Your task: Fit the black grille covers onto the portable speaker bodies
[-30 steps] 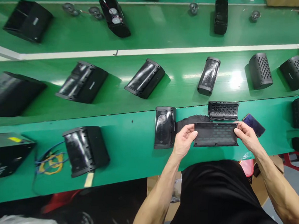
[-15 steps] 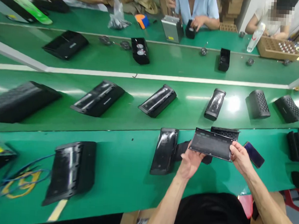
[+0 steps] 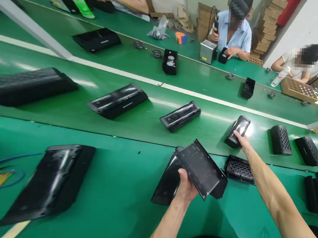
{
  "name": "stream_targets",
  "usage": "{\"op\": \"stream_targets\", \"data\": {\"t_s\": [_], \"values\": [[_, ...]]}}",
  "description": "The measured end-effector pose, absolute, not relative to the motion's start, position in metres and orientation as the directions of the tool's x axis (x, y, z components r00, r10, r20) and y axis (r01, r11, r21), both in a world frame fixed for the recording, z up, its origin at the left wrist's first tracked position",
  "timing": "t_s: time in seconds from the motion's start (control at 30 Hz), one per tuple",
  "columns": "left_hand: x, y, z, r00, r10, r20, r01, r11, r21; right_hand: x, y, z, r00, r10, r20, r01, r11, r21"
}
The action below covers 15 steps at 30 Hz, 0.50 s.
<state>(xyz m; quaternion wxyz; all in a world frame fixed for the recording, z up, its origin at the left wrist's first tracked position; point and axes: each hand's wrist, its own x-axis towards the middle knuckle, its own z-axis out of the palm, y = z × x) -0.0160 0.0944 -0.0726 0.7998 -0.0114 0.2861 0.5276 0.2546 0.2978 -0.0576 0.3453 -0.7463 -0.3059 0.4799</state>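
My left hand (image 3: 186, 185) is closed on a flat black perforated speaker panel (image 3: 200, 168), held tilted above the near green bench. Under it lies a black speaker body (image 3: 166, 182) on the bench. My right arm stretches out over the conveyor belt, and my right hand (image 3: 242, 141) grips a small black speaker body (image 3: 237, 131) that stands on the belt. A black grille piece (image 3: 239, 169) lies on the bench just below that arm.
Several black speaker bodies ride the green belt (image 3: 137, 121), among them one (image 3: 180, 116) left of my right hand and two grilled ones (image 3: 281, 139) to the right. A large body (image 3: 49, 184) lies near left. Other people work at the far bench (image 3: 231, 33).
My right hand let go of the panel and reached out to the speaker body on the belt. The left hand alone now holds the panel, tilted. The view has lifted toward the far bench.
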Motion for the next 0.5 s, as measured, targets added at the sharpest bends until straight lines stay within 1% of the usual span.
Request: {"op": "stream_targets", "data": {"t_s": [0.07, 0.13, 0.2, 0.27, 0.33, 0.43, 0.47, 0.5], "values": [[-0.016, 0.089, -0.064, 0.323, 0.830, -0.455, -0.839, 0.474, 0.268, 0.245, 0.308, -0.067, 0.340, 0.766, -0.546, 0.086, -0.603, -0.793], [-0.015, 0.083, -0.055, 0.358, 0.829, -0.430, -0.836, 0.489, 0.249, 0.238, 0.308, -0.064, 0.311, 0.760, -0.570, 0.039, -0.610, -0.791], [-0.015, 0.080, -0.045, 0.364, 0.840, -0.403, -0.842, 0.482, 0.242, 0.240, 0.303, -0.047, 0.271, 0.777, -0.568, -0.002, -0.590, -0.808], [-0.017, 0.078, -0.036, 0.353, 0.857, -0.376, -0.854, 0.460, 0.246, 0.251, 0.294, -0.017, 0.239, 0.803, -0.546, -0.032, -0.555, -0.831], [-0.019, 0.078, -0.027, 0.351, 0.871, -0.343, -0.861, 0.445, 0.247, 0.267, 0.279, 0.023, 0.204, 0.856, -0.474, -0.046, -0.476, -0.879], [-0.015, 0.082, -0.013, 0.367, 0.885, -0.288, -0.872, 0.435, 0.226, 0.282, 0.239, 0.078, 0.111, 0.953, -0.282, -0.049, -0.278, -0.959], [-0.011, 0.084, -0.009, 0.381, 0.885, -0.268, -0.872, 0.440, 0.213, 0.281, 0.221, 0.091, 0.073, 0.968, -0.239, -0.044, -0.236, -0.971], [-0.007, 0.085, -0.005, 0.398, 0.882, -0.251, -0.871, 0.450, 0.198, 0.275, 0.203, 0.099, 0.034, 0.973, -0.230, -0.035, -0.229, -0.973]]}}
